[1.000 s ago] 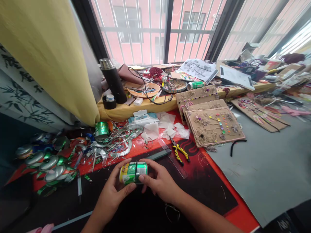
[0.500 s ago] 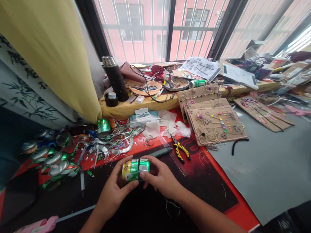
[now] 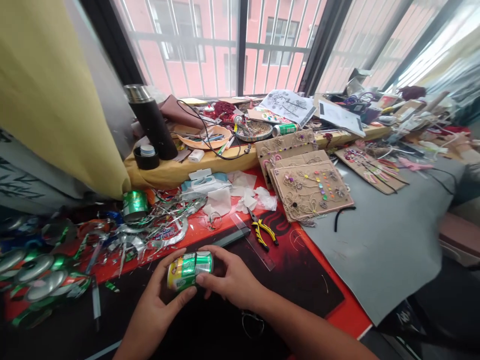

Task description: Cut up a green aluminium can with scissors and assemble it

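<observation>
A green drink can (image 3: 189, 271) sat between the hands, low in the view, lying on its side above a black and red mat (image 3: 300, 295) and looking whole. The left hand (image 3: 155, 307) cupped its yellow end while the right hand (image 3: 228, 280) curled over the other end; both were closed around the can and held nothing else. Just beyond, yellow-handled pliers (image 3: 262, 232) lay by a clear ruler (image 3: 267, 260). To the left, some cans had already been dealt with: flattened cans (image 3: 35, 277) lay heaped, and cut metal strips (image 3: 131, 245) spread over the red surface (image 3: 352, 317). A second green can (image 3: 135, 206) among the strips and a third can (image 3: 284, 129) on the yellow-covered ledge (image 3: 210, 162) both looked uncut. Farther right, decorated cardboard panels (image 3: 309, 192) lay finished-looking, with beads and twisted flowers on them.
</observation>
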A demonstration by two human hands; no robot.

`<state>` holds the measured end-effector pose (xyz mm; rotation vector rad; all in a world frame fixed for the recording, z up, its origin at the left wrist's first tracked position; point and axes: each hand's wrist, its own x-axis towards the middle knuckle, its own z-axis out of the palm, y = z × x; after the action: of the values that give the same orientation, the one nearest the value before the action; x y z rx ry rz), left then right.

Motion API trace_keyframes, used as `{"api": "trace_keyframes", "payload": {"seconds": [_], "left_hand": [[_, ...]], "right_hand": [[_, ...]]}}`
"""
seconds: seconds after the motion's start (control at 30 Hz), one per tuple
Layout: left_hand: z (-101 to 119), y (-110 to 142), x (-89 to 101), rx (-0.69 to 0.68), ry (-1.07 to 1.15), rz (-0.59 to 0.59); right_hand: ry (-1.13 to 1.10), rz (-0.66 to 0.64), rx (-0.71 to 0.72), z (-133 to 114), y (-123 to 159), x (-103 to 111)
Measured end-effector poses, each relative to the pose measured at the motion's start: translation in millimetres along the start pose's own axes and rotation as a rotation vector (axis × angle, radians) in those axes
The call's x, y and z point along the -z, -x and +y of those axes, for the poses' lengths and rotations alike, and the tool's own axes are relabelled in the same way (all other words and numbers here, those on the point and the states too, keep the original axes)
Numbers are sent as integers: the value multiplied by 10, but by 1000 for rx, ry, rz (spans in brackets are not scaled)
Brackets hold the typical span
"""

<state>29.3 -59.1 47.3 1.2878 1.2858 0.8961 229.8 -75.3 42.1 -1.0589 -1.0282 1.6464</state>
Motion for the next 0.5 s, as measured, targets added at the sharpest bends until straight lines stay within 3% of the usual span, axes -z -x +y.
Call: {"api": "trace_keyframes", "payload": {"seconds": [0.5], "left_hand": [[15, 1, -11, 14, 21, -5]], "right_hand": [[9, 8, 4, 32, 11, -7]]}}
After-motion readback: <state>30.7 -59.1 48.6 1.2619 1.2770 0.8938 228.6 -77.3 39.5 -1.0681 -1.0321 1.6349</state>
